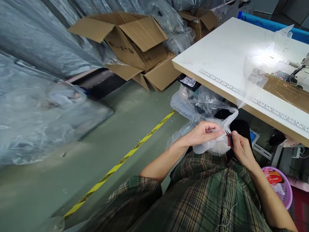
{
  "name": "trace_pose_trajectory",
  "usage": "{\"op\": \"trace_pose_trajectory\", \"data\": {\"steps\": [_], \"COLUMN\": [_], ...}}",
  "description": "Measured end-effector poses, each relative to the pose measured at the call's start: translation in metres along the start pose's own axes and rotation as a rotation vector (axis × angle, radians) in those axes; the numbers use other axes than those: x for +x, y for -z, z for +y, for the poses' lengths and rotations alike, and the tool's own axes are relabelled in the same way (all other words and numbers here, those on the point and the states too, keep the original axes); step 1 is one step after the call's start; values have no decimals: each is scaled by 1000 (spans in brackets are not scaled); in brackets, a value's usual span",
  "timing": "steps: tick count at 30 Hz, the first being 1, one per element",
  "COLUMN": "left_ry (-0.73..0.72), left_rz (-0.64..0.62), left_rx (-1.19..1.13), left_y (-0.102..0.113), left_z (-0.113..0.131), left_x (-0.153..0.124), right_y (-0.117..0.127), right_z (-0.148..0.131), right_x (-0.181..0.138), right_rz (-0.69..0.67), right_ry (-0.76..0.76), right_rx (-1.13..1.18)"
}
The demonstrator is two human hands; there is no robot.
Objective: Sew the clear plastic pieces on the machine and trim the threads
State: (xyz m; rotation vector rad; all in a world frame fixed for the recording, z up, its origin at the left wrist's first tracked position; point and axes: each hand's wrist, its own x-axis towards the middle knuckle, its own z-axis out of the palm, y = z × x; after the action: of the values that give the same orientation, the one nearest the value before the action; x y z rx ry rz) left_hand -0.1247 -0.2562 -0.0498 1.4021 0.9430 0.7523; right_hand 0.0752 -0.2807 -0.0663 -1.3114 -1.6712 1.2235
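My left hand point(204, 133) is closed on a piece of thin white fabric point(213, 145), held over my lap below the table edge. My right hand point(240, 148) is closed on small dark thread snips point(228, 133), whose tip touches the fabric by my left fingertips. A strip of the same white fabric point(256, 74) runs from my hands up over the edge of the white table point(224, 48) toward the sewing machine point(298, 69).
A printed ruler point(241, 93) runs along the table's near edge. Clear plastic bags point(198, 103) lie under the table. Open cardboard boxes point(137, 48) stand on the floor beyond a yellow tape line point(125, 159). Large plastic-wrapped bundles point(36, 106) fill the left. A purple basket point(281, 185) sits at right.
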Motion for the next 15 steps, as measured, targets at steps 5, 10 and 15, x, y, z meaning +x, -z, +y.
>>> {"op": "trace_pose_trajectory", "data": {"steps": [5, 10, 15], "left_ry": [-28, -13, 13], "left_rz": [-24, -16, 8], "left_rx": [10, 3, -7], "left_y": [1, 0, -2], "left_z": [0, 1, 4], "left_x": [0, 2, 2], "right_y": [-4, -9, -11], "right_z": [-6, 0, 3], "right_x": [9, 11, 2], "right_rz": [2, 64, 108], "right_ry": [44, 33, -21], "right_rx": [-88, -75, -44]}}
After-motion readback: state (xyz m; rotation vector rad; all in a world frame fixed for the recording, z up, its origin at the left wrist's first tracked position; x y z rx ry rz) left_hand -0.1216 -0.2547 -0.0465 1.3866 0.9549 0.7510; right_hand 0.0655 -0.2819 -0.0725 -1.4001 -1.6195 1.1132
